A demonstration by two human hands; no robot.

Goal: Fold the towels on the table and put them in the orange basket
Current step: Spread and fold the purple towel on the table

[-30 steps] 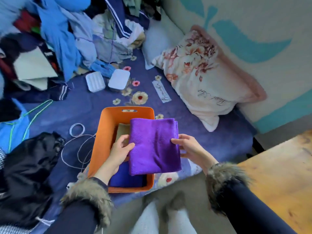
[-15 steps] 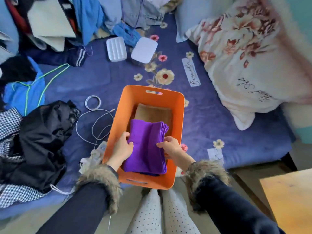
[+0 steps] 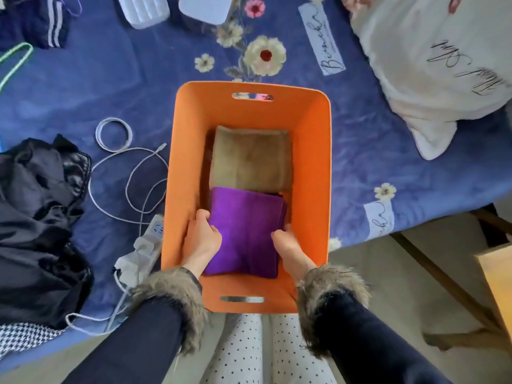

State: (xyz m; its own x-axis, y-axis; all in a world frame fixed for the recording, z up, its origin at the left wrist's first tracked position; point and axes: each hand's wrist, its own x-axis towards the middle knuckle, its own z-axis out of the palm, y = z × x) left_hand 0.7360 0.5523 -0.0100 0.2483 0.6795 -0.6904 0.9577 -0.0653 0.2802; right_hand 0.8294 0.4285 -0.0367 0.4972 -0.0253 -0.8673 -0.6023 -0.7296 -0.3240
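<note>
Blue floral bedspread (image 3: 97, 87) lay under everything. White cable (image 3: 130, 173) coiled at left, black jacket (image 3: 36, 217) further left; cream pillow (image 3: 432, 65) far right; white box (image 3: 205, 8) at far edge.

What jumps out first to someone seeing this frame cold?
The orange basket at centre on the blue floral bedspread, with a folded purple towel at its near end, just in front of a folded brown towel. The left hand and right hand, in fur-trimmed cuffs, grip the purple towel's sides.
</note>
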